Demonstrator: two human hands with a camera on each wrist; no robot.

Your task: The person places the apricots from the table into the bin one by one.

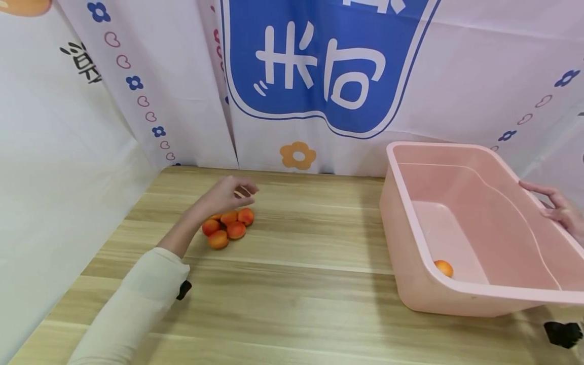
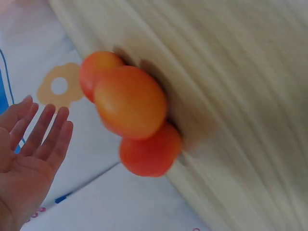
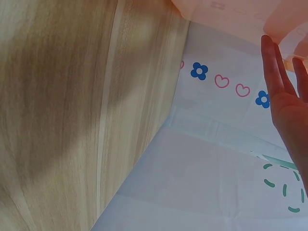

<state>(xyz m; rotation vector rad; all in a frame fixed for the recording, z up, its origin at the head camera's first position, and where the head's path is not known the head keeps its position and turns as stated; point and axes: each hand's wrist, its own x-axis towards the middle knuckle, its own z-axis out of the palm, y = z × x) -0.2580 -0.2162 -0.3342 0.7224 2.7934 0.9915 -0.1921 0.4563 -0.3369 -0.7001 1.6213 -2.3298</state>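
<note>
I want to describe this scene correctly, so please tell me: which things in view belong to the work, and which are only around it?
Part of the work:
Apricot-like fruits, clustered near the left hand
Pink plastic tub, touched by the right hand
Single similar fruit inside the tub

Only surroundings:
Wood-grain tabletop
White printed backdrop

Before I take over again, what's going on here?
A person's left hand is just above a cluster of orange-red fruits on the wooden table, holding none of them. The right hand rests at the right side of a large pink tub. One fruit shows inside the tub; the clustered ones remain outside it.
</note>
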